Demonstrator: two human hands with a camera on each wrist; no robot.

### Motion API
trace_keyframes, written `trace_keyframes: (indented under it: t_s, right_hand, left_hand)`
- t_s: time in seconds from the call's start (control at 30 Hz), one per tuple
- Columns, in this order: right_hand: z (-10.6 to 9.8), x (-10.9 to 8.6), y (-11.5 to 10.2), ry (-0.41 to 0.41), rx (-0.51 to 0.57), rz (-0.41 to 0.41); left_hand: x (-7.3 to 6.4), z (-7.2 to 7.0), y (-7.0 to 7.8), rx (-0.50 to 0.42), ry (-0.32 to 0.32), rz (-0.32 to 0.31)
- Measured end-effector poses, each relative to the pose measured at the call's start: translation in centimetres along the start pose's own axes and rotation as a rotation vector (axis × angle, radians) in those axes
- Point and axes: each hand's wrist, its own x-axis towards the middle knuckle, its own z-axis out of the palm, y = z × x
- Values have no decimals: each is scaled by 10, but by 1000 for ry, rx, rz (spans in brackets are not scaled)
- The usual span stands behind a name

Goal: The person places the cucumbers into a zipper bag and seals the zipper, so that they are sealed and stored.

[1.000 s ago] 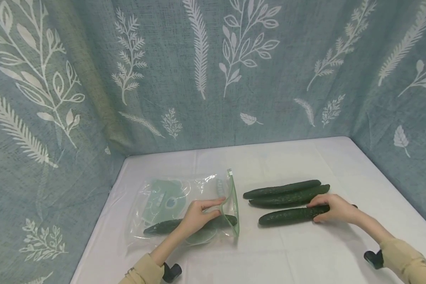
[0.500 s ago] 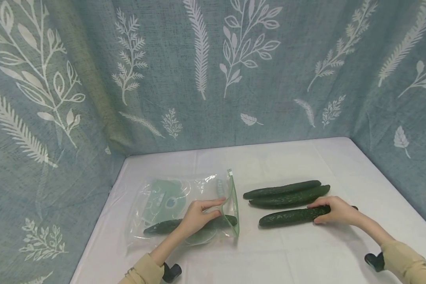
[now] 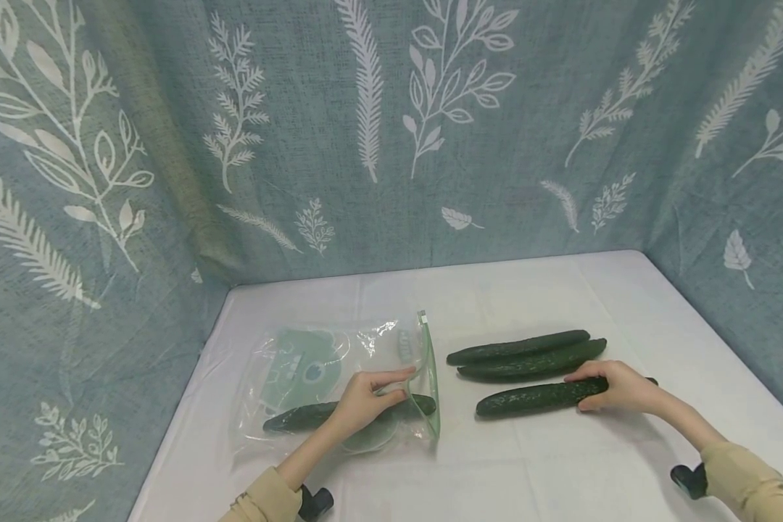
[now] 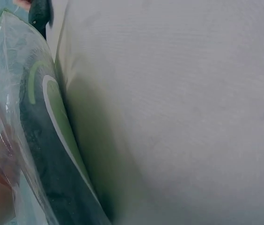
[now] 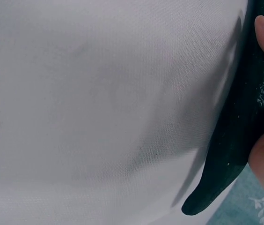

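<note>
Little has changed since half a second ago; the right hand's [image 3: 616,386] grip pinches a cucumber [image 3: 535,399], nearer the tabletop's [image 3: 600,475] right edge; the left hand's [image 3: 362,402] pinches the clear bag's [image 3: 309,368] mouth; work seems paused.

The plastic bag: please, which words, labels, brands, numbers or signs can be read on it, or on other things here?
None can be read.
Plastic bag: pale marks near its mouth, perhaps lettering, too small and blurred.
Its green panel: marks too blurred to read.
Curtain: white plant patterns, no words.
</note>
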Motion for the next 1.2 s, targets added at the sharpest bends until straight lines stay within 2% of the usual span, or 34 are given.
trace_keyframes:
  t_s: [0.2,0.5,0.73,0.8,0.97,1.2]
  right_hand:
    - [-1,0,-2,-5,6,-9]
    - [-3,-2,-3,2,4,-27]
    - [-5,-7,3,12,-13,44]
    - [-6,-9,5,15,-12,55]
    - [-7,-11,9,19,-9,61]
    - [-8,-13,11,28,-24,46]
  left_hand:
    - [-1,3,-11,-21,-14,-30]
    - [-4,6,-13,-24,-17,-24]
    - [-5,7,-16,-18,-25,-32]
    - [-4,6,-12,-11,-28,-37]
    - [-3,6,-10,6,-41,-34]
    - [-1,6,-17,11,-62,-15]
